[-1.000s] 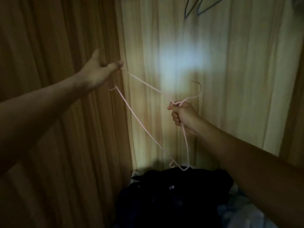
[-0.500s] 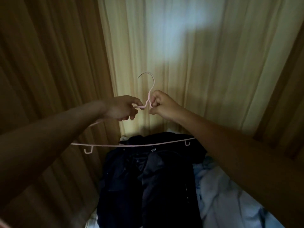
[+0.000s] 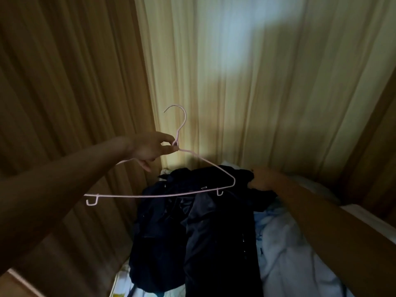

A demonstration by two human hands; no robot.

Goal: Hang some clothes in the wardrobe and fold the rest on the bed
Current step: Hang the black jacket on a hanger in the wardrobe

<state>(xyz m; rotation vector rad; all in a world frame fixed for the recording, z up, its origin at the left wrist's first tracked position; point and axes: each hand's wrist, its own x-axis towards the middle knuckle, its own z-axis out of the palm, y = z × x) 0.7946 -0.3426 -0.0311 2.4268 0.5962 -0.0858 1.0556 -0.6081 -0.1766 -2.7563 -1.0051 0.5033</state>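
Observation:
A thin pink wire hanger [image 3: 159, 195] hangs level in the air, hook up. My left hand [image 3: 150, 150] pinches it at the twisted neck just below the hook. Below it a heap of dark navy clothes [image 3: 199, 228] lies on the bed. My right hand [image 3: 264, 179] rests on the far right top of that heap, fingers dug into the dark cloth; the dim light hides whether they grip it.
Pale blue and white bedding [image 3: 285, 249] lies to the right of the dark clothes. Beige curtains [image 3: 257, 82] hang behind the bed, and brown curtains [image 3: 70, 82] close off the left side. The room is dim.
My right hand has let go of the hanger's neck and dropped down to the dark clothes. The left hand now holds the hanger alone, still level.

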